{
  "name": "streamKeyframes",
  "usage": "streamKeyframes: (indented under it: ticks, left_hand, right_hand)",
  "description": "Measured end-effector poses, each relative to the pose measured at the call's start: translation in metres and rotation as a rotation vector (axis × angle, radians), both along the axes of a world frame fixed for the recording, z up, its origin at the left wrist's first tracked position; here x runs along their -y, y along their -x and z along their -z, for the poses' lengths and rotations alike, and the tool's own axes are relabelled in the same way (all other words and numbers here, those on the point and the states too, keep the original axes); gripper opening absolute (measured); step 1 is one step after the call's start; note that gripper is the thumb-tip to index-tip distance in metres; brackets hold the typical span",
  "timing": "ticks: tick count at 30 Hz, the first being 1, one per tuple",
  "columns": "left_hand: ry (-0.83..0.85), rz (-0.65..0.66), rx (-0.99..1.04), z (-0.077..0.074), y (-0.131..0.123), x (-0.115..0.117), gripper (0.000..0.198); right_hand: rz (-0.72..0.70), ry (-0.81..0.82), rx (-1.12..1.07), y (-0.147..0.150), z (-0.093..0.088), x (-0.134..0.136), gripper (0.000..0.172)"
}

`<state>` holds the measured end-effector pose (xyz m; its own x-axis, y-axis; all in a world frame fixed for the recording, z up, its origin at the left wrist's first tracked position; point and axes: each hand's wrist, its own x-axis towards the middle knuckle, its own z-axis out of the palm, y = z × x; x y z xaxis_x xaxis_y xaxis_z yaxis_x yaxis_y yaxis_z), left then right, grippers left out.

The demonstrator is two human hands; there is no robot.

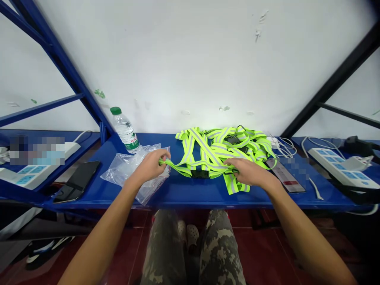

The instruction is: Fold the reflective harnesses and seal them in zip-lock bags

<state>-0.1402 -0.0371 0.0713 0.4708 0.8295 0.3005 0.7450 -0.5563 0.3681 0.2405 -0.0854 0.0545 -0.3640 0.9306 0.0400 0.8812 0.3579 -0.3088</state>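
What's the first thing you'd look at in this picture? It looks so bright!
Your eye would jump to the glowing yellow-green reflective safety vest with silver stripes, lying in a tangle on the blue metal shelf. Next you'd notice the left hand pinching one of its straps and the right hand on top of it. Behind the left hand stands a water bottle, beside a crinkly clear plastic bag.

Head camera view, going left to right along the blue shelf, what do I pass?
Black smartphone, clear plastic bag, left hand, hi-vis reflective straps, right hand, flat grey packet, white power strip.
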Motion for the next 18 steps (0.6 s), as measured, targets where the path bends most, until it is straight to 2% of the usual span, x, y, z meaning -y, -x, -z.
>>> streamKeyframes:
  ticks: [3, 5, 6, 8, 9, 10, 12, 14, 16, 18]
  left_hand:
    - [-0.163, -0.093, 0.159, -0.020, -0.030, -0.002, 0.029]
    - [-0.233, -0.117, 0.245, -0.035, -0.054, -0.004, 0.033]
    - [-0.250, -0.107, 0.277, -0.041, -0.066, -0.005, 0.034]
    - [-0.258, -0.061, 0.318, -0.050, -0.085, -0.003, 0.034]
    - [-0.265, -0.052, 0.345, -0.052, -0.091, -0.001, 0.037]
    - [-0.280, -0.063, 0.384, -0.051, -0.096, 0.003, 0.041]
    - [-0.322, -0.143, 0.492, -0.039, -0.102, 0.015, 0.056]
    - [-0.323, -0.243, 0.585, -0.016, -0.106, 0.028, 0.079]
    - [-0.217, -0.283, 0.600, 0.012, -0.114, 0.037, 0.097]
    - [-0.120, -0.325, 0.617, 0.037, -0.123, 0.039, 0.114]
  right_hand:
    - [-0.001, -0.014, 0.014, 0.045, -0.006, -0.004, 0.066]
    - [-0.053, -0.081, -0.157, 0.086, -0.009, -0.012, 0.073]
    - [-0.070, -0.097, -0.243, 0.107, -0.010, -0.018, 0.069]
    - [-0.001, -0.097, -0.372, 0.140, -0.013, -0.034, 0.040]
    - [0.043, -0.100, -0.439, 0.150, -0.014, -0.042, 0.026]
    - [0.087, -0.101, -0.539, 0.157, -0.016, -0.051, 0.020]
    - [0.167, -0.062, -0.822, 0.161, -0.019, -0.066, 0.018]
    - [0.263, 0.037, -1.187, 0.158, -0.025, -0.077, 0.010]
    - [0.363, 0.148, -1.513, 0.155, -0.032, -0.082, 0.007]
    - [0.430, 0.248, -1.728, 0.154, -0.040, -0.081, 0.012]
